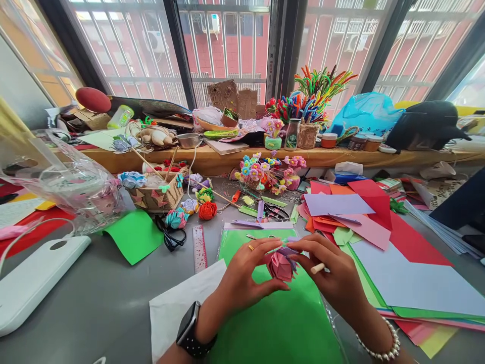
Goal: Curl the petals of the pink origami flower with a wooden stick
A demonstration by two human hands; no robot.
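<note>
A pink paper flower was held between two hands over a green sheet.

At far left a white board lay on the grey table, with a clear bag behind it and a ruler further in. The left hand — watch at the wrist — was closed on the flower's left side, thumb and fingertips pinching it. The right hand gripped the flower's right side and top, a small stick caught between its fingers. Coloured paper was spread to the right — red, lilac, white.
</note>
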